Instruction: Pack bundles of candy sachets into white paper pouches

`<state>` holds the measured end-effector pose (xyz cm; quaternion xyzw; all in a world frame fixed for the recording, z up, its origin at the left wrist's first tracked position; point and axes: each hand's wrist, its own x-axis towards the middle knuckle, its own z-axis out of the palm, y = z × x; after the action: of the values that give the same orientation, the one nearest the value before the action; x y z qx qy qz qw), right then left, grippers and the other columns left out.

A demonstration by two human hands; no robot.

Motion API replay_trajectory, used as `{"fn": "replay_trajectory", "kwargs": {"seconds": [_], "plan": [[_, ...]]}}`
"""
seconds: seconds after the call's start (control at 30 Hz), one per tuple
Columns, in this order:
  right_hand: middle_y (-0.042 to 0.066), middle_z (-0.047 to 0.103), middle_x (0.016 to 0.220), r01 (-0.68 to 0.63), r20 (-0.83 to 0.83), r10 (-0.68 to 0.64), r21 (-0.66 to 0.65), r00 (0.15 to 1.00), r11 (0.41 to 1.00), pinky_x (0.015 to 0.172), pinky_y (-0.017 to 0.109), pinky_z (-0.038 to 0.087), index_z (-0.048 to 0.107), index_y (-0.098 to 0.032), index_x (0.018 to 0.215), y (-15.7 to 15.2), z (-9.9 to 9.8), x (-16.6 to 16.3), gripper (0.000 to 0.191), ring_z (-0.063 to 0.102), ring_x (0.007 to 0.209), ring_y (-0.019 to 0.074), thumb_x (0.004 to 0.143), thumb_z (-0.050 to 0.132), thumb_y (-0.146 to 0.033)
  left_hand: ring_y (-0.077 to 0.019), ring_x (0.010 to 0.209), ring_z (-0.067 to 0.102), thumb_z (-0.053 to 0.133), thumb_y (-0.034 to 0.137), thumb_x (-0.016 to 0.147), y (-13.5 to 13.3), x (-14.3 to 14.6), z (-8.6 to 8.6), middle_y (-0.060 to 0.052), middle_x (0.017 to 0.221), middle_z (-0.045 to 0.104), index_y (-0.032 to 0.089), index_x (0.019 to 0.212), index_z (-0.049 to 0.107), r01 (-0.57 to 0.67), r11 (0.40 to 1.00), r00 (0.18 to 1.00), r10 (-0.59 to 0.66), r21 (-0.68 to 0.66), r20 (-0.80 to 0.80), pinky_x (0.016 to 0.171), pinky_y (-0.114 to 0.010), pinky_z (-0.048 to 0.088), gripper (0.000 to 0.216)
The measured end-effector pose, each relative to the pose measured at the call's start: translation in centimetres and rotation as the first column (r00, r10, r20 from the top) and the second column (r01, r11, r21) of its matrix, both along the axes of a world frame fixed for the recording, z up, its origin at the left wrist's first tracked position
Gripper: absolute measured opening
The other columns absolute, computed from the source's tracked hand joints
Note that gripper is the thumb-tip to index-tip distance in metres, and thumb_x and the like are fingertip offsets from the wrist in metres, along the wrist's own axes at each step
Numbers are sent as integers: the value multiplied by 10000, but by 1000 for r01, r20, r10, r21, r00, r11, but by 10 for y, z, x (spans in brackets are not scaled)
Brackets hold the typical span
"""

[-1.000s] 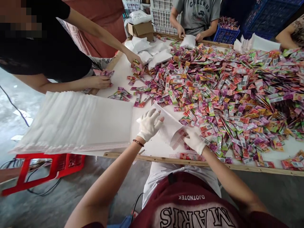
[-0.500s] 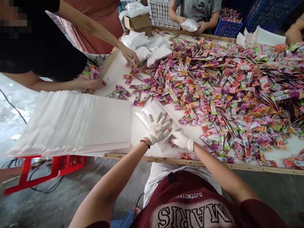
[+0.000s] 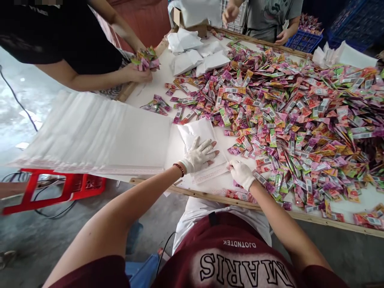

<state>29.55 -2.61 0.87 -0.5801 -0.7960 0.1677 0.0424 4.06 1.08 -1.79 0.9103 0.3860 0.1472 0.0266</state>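
A filled white mailing bag (image 3: pixel 198 127) lies on the table in front of me, its flap end turned towards my body. My left hand (image 3: pixel 199 155), in a white glove with bare fingertips, presses flat on the bag with fingers spread. At the right corner of the bag's flap (image 3: pixel 210 174), my gloved right hand (image 3: pixel 242 174) is closed in a pinch on the edge. A thin strip there is too fine to make out. Small candy packets (image 3: pixel 264 164) lie just beyond the right hand.
A fanned stack of flat white bags (image 3: pixel 120 136) lies left. Loose colourful packets (image 3: pixel 285 104) cover the right side. Filled white bags (image 3: pixel 187 60) lie at the back. A co-worker's hands (image 3: pixel 141 74) hold packets on the left; another person (image 3: pixel 270 20) stands behind. A wooden rim (image 3: pixel 204 196) edges the table.
My right hand has moved out to the flap's right corner, and the flap lies straighter. The left co-worker's hands have come together around packets. The person at the back has let go of a white bag.
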Motion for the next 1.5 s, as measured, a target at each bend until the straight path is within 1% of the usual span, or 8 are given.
{"fn": "replay_trajectory", "kwargs": {"seconds": [0.17, 0.3, 0.37, 0.53, 0.67, 0.87, 1.2, 1.5], "plan": [[81, 678, 926, -291, -263, 257, -100, 930, 952, 781, 281, 447, 627, -171, 913, -53, 16, -39, 127, 605, 845, 190, 907, 501, -173, -351, 1484, 260, 558, 381, 918, 14, -5, 10, -88, 1600, 329, 309, 1396, 541, 27, 998, 999, -29, -52, -43, 1169, -699, 59, 484], [20, 684, 931, -844, -621, 582, -291, 525, 452, 789, 221, 462, 633, -173, 994, -106, 28, -104, 121, 615, 861, 138, 911, 553, -212, -332, 1494, 237, 564, 370, 905, 26, -6, 14, -72, 1607, 323, 296, 1399, 528, 37, 997, 997, -41, -68, -58, 1183, -669, 50, 502], [1, 690, 909, -857, -634, 577, -367, 515, 361, 757, 212, 469, 609, -181, 1139, -111, 29, -118, 237, 627, 827, 130, 910, 573, -227, -327, 1499, 229, 558, 381, 908, 23, -5, 9, -87, 1615, 300, 285, 1418, 509, 28, 998, 998, -30, -57, -50, 1195, -651, 54, 521], [146, 677, 1146, -470, -69, 466, -51, 882, 881, 927, 357, 447, 654, -145, 1112, -45, 19, -74, 249, 606, 1064, 253, 917, 505, -184, -340, 1497, 231, 480, 290, 934, -16, -2, -12, -175, 1591, 322, 134, 1456, 458, -103, 994, 994, 103, -28, 36, 1212, -588, 154, 545], [199, 511, 1450, -475, 250, 440, 102, 863, 874, 1076, 478, 325, 595, -117, 1298, 10, 7, -27, 440, 430, 1337, 342, 864, 521, -125, -339, 1473, 282, 509, 333, 926, -57, -11, -20, -198, 1556, 374, 95, 1385, 519, -107, 992, 990, 113, -66, 88, 1212, -526, 246, 517], [127, 683, 1209, -462, 136, 447, 102, 884, 881, 1002, 368, 393, 683, -162, 1134, 46, 10, -19, 313, 588, 1118, 255, 863, 527, -160, -250, 1155, 606, 470, 215, 902, -76, -36, -13, -126, 1258, 641, 179, 1112, 659, -283, 915, 925, 340, -287, 171, 988, -366, 496, 284], [122, 716, 1033, 13, 73, -10, -42, 997, 999, 751, 309, 441, 613, -184, 1105, 85, 19, -68, 251, 662, 928, 254, 899, 577, -322, -127, 605, 525, 767, 397, 637, -30, -47, 8, 33, 673, 546, 185, 846, 545, -472, 527, 409, 841, -707, 354, 536, -234, 384, 371], [36, 689, 950, 55, -199, -65, -57, 978, 997, 706, 258, 463, 419, -188, 1348, 63, 21, -43, 576, 638, 788, 158, 842, 673, -295, -15, 317, 246, 774, 350, 643, -37, -31, 73, 123, 452, 333, 193, 734, 448, 273, 400, 319, 821, -875, 474, 329, -160, 157, 373]]}}
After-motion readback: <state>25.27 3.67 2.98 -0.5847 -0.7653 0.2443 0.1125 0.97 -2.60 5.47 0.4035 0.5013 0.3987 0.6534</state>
